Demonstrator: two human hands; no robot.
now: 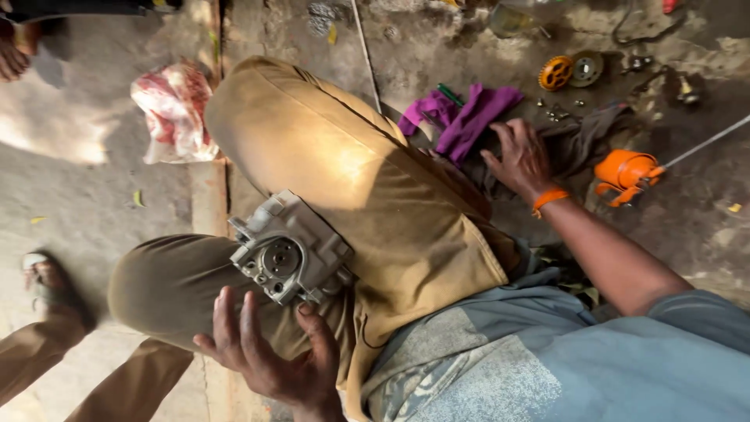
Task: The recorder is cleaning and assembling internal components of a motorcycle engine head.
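Engine casting balanced on a lap — one hand steadying it

The left hand [269, 355] cupped the grey engine casting [289, 248] on the thigh, fingers spread, not clamped; the right hand [519, 160], open, pressed the dark rag [582, 141] beside the purple cloth [469, 117] — so the casting could slide off.

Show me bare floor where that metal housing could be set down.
Bare concrete lies between the crumpled bag and the sandalled foot. Around the right hand it is crowded: purple cloth, orange gear, orange oil can.
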